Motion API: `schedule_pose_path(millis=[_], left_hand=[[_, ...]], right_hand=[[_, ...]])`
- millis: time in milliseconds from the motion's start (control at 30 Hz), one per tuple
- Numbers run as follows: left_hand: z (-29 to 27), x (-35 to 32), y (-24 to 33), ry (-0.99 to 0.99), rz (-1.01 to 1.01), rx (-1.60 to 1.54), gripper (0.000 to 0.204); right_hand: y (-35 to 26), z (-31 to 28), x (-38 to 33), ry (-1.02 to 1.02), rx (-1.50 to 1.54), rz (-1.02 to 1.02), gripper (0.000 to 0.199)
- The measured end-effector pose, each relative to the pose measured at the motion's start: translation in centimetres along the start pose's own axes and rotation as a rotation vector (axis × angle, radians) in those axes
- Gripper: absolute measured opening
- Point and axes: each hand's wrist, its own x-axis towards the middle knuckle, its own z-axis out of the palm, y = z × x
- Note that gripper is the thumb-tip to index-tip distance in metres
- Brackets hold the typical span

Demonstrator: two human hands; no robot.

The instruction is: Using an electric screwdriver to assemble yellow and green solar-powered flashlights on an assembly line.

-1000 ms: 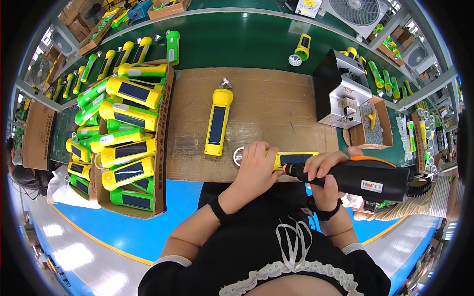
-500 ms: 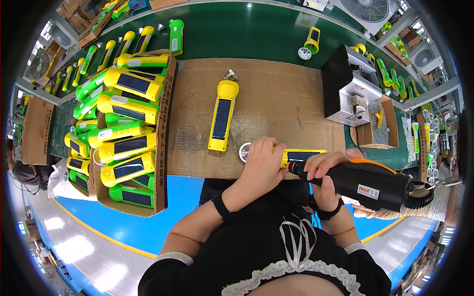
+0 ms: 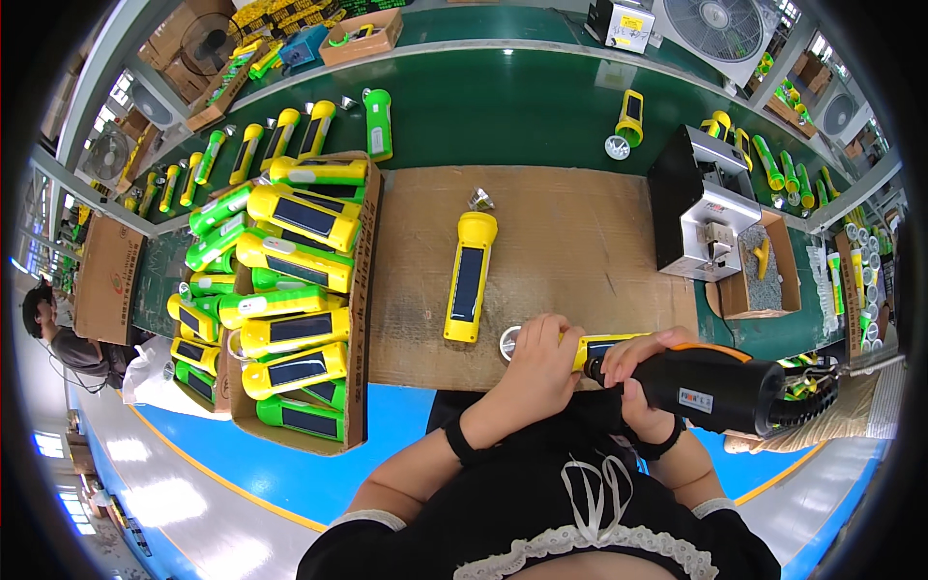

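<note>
A green table (image 3: 541, 106) is stretching across the far side, and a brown cardboard sheet (image 3: 570, 242) is lying on it in the middle, reaching to the near edge. On the left, an open cardboard box (image 3: 362, 290) is holding stacked yellow and green torches with dark panels. On the right, a black and silver machine (image 3: 701, 217) is standing beside a small box (image 3: 783, 280) with grey filling. A fan (image 3: 725, 29) is sitting at the far right.

At the near edge of the sheet, the right hand (image 3: 643, 372) is wrapping closed around the front of a black power screwdriver (image 3: 725, 391), which is lying level and pointing left, its orange back end toward the right. The left hand (image 3: 536, 372) is curling closed over a yellow torch (image 3: 604, 346), pressing it down on the sheet; only a short yellow stretch with a dark panel is showing between the two hands. The screwdriver's tip is meeting the torch there, though the exact contact is hidden by fingers. A round lens ring (image 3: 509, 342) is peeking out just left of the left hand.

A second yellow torch (image 3: 469, 280) is lying loose on the sheet, just far and left of the hands, its silver reflector (image 3: 480, 201) at its far end.
</note>
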Motion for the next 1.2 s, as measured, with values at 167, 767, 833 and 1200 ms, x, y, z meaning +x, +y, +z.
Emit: schedule_pose_path(millis=[167,767,833,1200], left_hand=[[-0.6,0.1,0.3,-0.074,0.022,0.030,0.048],[-0.2,1.0,1.4,-0.197,0.090,0.205,0.046],[0.0,0.8,1.5,-0.173,0.040,0.199,0.045],[0.5,0.2,2.2,-0.156,-0.002,0.261,0.045]], right_hand=[[0.7,-0.6,-0.5,0.015,0.063,0.002,0.055],[0.0,-17.5,7.4,0.800,-0.021,-0.303,0.053],[0.6,-17.6,7.4,0.755,-0.017,-0.328,0.053],[1.7,-18.2,9.1,0.615,-0.145,-0.034,0.032]])
